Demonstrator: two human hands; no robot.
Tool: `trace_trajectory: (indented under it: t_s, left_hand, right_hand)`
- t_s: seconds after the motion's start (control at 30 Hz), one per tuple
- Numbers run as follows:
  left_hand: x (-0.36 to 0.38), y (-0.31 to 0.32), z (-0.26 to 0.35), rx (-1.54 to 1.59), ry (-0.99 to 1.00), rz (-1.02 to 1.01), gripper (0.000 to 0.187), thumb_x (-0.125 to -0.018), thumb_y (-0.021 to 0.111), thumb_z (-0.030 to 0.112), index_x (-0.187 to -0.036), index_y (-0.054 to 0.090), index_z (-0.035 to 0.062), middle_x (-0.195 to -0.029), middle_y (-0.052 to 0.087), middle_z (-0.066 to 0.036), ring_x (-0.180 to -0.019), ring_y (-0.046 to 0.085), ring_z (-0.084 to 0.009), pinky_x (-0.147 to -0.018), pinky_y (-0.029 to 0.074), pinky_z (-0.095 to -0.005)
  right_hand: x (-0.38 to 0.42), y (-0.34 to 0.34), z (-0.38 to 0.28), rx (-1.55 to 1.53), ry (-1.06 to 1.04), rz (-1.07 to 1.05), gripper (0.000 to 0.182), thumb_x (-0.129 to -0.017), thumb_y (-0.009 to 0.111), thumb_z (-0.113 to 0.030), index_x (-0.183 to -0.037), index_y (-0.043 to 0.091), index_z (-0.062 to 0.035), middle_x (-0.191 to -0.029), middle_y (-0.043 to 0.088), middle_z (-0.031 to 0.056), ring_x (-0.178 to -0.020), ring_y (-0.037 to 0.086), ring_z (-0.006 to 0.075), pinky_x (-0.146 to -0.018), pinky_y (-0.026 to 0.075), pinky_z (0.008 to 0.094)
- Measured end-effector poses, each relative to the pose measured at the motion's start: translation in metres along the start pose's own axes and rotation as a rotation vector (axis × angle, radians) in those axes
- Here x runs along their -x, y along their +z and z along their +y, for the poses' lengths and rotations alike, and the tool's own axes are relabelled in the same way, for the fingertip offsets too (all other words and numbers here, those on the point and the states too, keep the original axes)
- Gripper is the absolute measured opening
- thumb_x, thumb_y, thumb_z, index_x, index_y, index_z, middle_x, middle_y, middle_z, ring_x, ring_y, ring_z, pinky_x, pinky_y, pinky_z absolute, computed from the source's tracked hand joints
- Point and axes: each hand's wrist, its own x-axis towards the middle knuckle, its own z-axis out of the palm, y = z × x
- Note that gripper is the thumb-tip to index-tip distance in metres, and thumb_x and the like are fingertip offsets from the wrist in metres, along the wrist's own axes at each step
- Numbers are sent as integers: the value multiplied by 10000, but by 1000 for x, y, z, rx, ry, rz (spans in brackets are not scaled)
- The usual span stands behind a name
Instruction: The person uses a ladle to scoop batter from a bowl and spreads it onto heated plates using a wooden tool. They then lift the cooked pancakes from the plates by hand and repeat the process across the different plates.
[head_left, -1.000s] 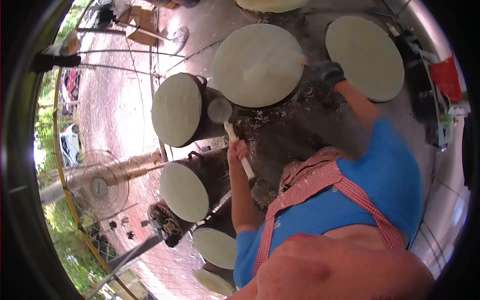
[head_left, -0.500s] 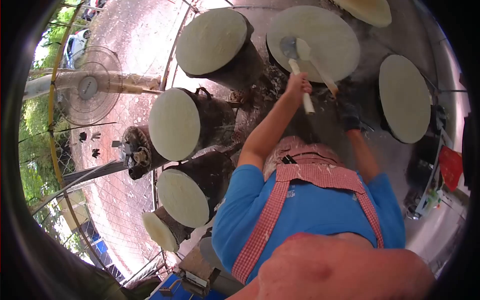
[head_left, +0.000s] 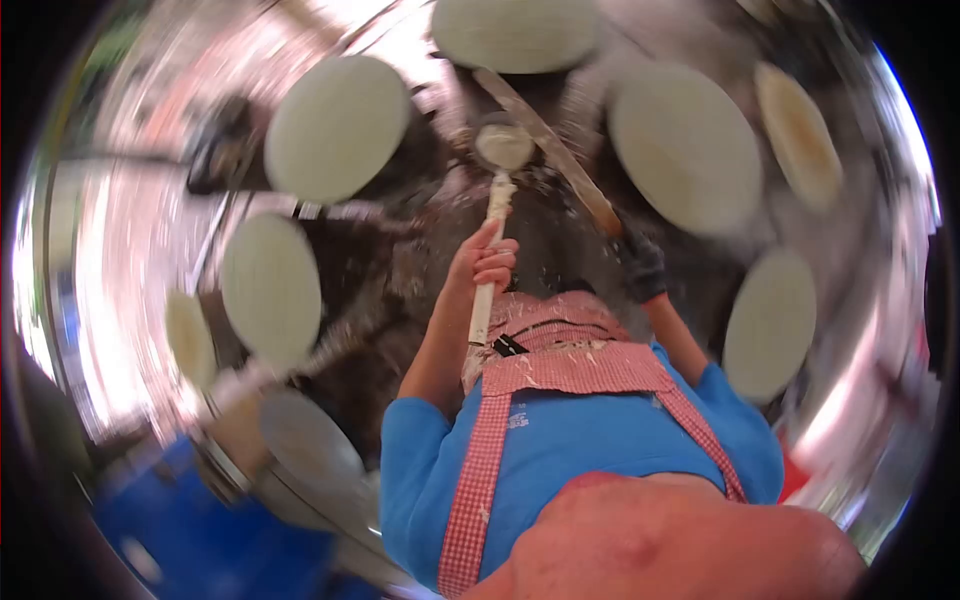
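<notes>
My left hand (head_left: 487, 260) is bare and wrapped round the pale handle of a ladle (head_left: 504, 147). The ladle's bowl holds whitish batter and hangs over the dark gap among the pale round discs. Closed on the darker end of a long flat wooden spatula (head_left: 548, 145) is my right hand (head_left: 642, 266), in a dark glove. The spatula slants up and left, its far end just below the top disc (head_left: 515, 35). To its right is another large disc (head_left: 686, 148); a third (head_left: 338, 128) lies left of the ladle.
More pale discs stand around: one at the left (head_left: 270, 290), a small one at far left (head_left: 190, 338), one at the right (head_left: 770, 325). A browned disc (head_left: 797, 135) is at upper right. Blue material (head_left: 210, 530) lies at lower left. The edges are motion-blurred.
The view has swung round, shifting the discs. Ladle and spatula have come away from the large disc they were over, and the spatula now slants up-left beyond the ladle. Both hands keep their grip.
</notes>
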Motion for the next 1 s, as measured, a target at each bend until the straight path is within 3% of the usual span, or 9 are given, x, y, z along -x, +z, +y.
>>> trace_trajectory:
  t_s: [0.13, 0.33, 0.4, 0.47, 0.6, 0.67, 0.9, 0.97, 1.0]
  left_hand:
    - [61, -57, -38, 51, 369, -118, 111, -883, 445, 225, -990, 459, 196, -557, 289, 33, -354, 249, -26, -249, 214, -153]
    - [156, -138, -247, 129, 1032, 8, 150, -901, 398, 237, -1032, 455, 192, -542, 275, 29, -354, 238, -40, -255, 218, -165]
    - [177, -192, -227, 216, 1250, -96, 125, -905, 383, 266, -943, 457, 173, -544, 285, 29, -353, 236, -42, -255, 212, -169]
    - [192, -251, -280, 166, 1341, -323, 116, -909, 374, 266, -899, 432, 166, -558, 316, 22, -357, 257, -46, -257, 223, -162]
    - [251, -273, -376, 155, 1892, 307, 238, -857, 458, 135, -1074, 368, 168, -598, 368, 3, -366, 295, -55, -275, 228, -156]
    - [285, -311, -396, 206, 2050, 555, 263, -839, 467, 103, -1064, 352, 175, -616, 372, -8, -382, 311, -67, -293, 245, -167]
    - [333, -587, -369, 807, 1775, 474, 286, -798, 486, 49, -1025, 337, 140, -562, 376, -20, -371, 337, -112, -295, 262, -232]
    - [327, -684, -356, 877, 1378, 415, 155, -802, 480, 69, -825, 329, 93, -493, 300, 2, -342, 273, -88, -286, 215, -239]
    - [338, -619, -362, 724, 1491, 823, 197, -784, 508, 68, -907, 353, 62, -507, 332, -13, -337, 318, -122, -283, 256, -255]
  right_hand:
    - [-48, 57, 25, -564, -8, -409, 342, -775, 586, -122, -1088, 529, 3, -976, 609, 111, -870, 559, 156, -795, 416, 279]
    - [-24, 91, -31, -853, -203, -846, 292, -769, 594, -151, -1014, 565, 6, -880, 623, 120, -787, 579, 191, -719, 434, 289]
    - [-56, 132, -134, -148, -770, -890, 315, -775, 584, -240, -997, 568, -16, -858, 604, 162, -774, 579, 271, -675, 427, 315]
    - [-13, 145, -203, 84, -879, -1015, 361, -781, 561, -321, -1000, 562, -35, -868, 578, 187, -800, 556, 322, -662, 417, 342]
    - [102, 239, -287, -270, -1312, -1232, 397, -771, 550, -379, -1020, 567, -71, -878, 594, 162, -835, 558, 308, -709, 424, 367]
    - [184, 242, -348, 27, -1566, -1142, 381, -774, 536, -378, -1012, 574, -82, -876, 596, 159, -841, 560, 300, -732, 427, 375]
    - [417, 285, -391, 785, -2369, -929, 291, -756, 528, -339, -912, 596, -103, -816, 602, 146, -767, 565, 330, -675, 431, 419]
    - [425, 274, -404, 686, -2353, -1047, 289, -755, 528, -348, -895, 598, -105, -811, 601, 148, -761, 567, 330, -668, 435, 417]
    - [423, 272, -413, 566, -2311, -1162, 289, -754, 528, -356, -879, 600, -106, -806, 601, 150, -755, 569, 330, -662, 440, 415]
